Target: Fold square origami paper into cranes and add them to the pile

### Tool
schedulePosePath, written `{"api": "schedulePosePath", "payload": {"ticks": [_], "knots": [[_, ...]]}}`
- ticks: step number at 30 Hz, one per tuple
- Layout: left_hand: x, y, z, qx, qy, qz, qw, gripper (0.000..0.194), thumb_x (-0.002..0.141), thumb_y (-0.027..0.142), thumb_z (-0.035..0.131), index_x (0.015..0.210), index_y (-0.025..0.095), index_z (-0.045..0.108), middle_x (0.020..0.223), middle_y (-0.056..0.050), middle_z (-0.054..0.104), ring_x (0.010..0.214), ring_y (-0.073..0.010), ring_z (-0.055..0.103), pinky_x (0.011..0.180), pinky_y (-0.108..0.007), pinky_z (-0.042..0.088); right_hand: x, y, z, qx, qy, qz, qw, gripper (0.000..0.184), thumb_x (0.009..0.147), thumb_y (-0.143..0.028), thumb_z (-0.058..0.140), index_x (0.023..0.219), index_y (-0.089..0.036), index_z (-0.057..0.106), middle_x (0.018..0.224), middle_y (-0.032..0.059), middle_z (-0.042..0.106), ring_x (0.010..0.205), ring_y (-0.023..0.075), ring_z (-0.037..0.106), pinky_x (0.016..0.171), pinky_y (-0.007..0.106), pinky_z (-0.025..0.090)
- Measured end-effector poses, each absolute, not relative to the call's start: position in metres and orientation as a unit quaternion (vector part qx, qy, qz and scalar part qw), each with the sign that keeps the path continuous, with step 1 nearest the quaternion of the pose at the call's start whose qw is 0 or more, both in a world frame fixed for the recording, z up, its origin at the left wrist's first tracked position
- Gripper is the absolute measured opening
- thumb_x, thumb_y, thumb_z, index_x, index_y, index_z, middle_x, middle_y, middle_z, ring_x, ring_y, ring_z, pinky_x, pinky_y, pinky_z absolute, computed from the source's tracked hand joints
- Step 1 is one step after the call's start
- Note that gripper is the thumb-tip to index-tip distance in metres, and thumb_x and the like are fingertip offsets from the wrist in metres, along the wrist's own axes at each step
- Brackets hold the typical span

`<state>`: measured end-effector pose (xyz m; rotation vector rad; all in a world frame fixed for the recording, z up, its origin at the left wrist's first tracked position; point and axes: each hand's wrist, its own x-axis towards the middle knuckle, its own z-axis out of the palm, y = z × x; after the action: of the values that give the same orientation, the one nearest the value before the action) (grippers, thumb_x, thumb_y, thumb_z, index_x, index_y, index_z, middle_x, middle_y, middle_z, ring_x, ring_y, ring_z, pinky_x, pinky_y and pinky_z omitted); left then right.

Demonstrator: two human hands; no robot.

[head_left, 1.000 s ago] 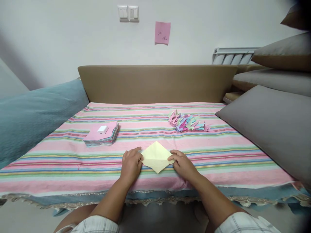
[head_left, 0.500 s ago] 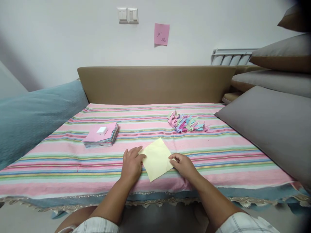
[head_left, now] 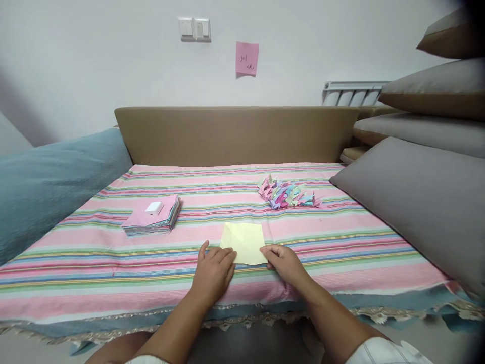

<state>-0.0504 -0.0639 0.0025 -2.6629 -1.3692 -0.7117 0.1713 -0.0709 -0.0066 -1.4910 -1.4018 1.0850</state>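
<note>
A pale yellow square sheet of paper (head_left: 245,241) lies in front of me on the striped cloth, its edges roughly in line with the stripes. My left hand (head_left: 215,268) is at its near left corner, with the fingers over the edge and the thumb tucked low. The near right corner is pinched between thumb and forefinger of my right hand (head_left: 283,263). Farther back on the right sits a row of folded paper cranes (head_left: 286,194) in mixed colours. To the left is a stack of coloured paper (head_left: 151,217) with a small white block (head_left: 154,208) on top.
The striped cloth (head_left: 94,268) covers the sofa seat, with a brown backrest (head_left: 235,136) behind. Grey cushions (head_left: 428,187) are piled at the right, and a blue-covered armrest (head_left: 64,182) is at the left. A pink note (head_left: 247,58) hangs on the wall beside light switches (head_left: 194,29).
The yellow sheet has turned from a tilted diamond to nearly square to me. My left hand has moved right and nearer along it, now at its near left corner. The view has shifted slightly.
</note>
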Motion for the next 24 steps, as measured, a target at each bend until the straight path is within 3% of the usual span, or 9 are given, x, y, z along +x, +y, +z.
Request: {"api": "schedulePosePath", "payload": {"ticks": [3,6,9,14,18,24], "knots": [[-0.054,-0.059,0.001,-0.859,-0.458,-0.226,0.036,0.026,0.085,0.018,0.048,0.1,0.03,0.065,0.107,-0.002,0.068,0.095,-0.0207,0.061,0.106,-0.054,0.019,0.17,-0.076,-0.004,-0.56,-0.56,0.476,0.382,0.041,0.079,-0.048,0.05,0.095,-0.014,0.065,0.065,0.0006,0.06,0.055,0.0135,0.056,0.058,0.026,0.044],[-0.058,-0.056,-0.001,-0.858,-0.459,-0.231,0.018,0.024,0.084,0.019,0.049,0.095,0.031,0.067,0.104,-0.001,0.07,0.094,-0.0203,0.062,0.106,-0.055,0.018,0.173,-0.077,-0.005,-0.519,-0.61,0.479,0.36,0.048,0.069,-0.042,0.065,0.11,-0.017,0.058,0.076,-0.0001,0.06,0.064,0.0135,0.056,0.062,0.026,0.045],[-0.063,-0.054,-0.001,-0.862,-0.449,-0.237,-0.001,0.023,0.085,0.021,0.049,0.094,0.031,0.067,0.103,-0.001,0.07,0.095,-0.0199,0.062,0.106,-0.056,0.017,0.181,-0.075,-0.004,-0.536,-0.687,0.357,0.336,0.063,0.057,-0.033,0.077,0.116,-0.021,0.056,0.092,0.0026,0.058,0.081,0.0173,0.055,0.074,0.029,0.046],[-0.073,-0.049,-0.001,-0.866,-0.441,-0.236,-0.023,0.023,0.084,0.018,0.047,0.092,0.028,0.067,0.104,-0.003,0.07,0.096,-0.019,0.063,0.106,-0.055,0.021,0.192,-0.072,0.0,-0.542,-0.748,0.236,0.301,0.07,0.053,-0.03,0.081,0.118,-0.024,0.056,0.118,0.0095,0.045,0.115,0.0264,0.042,0.098,0.038,0.037],[-0.079,-0.044,-0.006,-0.88,-0.403,-0.247,-0.037,0.021,0.084,0.017,0.048,0.091,0.026,0.066,0.102,-0.005,0.07,0.095,-0.0181,0.064,0.104,-0.053,0.027,0.193,-0.069,-0.005,-0.55,-0.761,0.172,0.299,0.057,0.061,-0.022,0.074,0.116,-0.024,0.058,0.134,0.0112,0.034,0.127,0.0294,0.029,0.104,0.044,0.031],[-0.081,-0.04,-0.012,-0.899,-0.349,-0.257,-0.057,0.023,0.083,0.013,0.046,0.089,0.024,0.065,0.103,-0.007,0.069,0.097,-0.0173,0.063,0.102,-0.051,0.031,0.189,-0.061,-0.015,-0.553,-0.763,0.143,0.302,0.037,0.071,-0.012,0.058,0.107,-0.022,0.065,0.133,0.0121,0.039,0.125,0.0265,0.034,0.104,0.043,0.032]]}}
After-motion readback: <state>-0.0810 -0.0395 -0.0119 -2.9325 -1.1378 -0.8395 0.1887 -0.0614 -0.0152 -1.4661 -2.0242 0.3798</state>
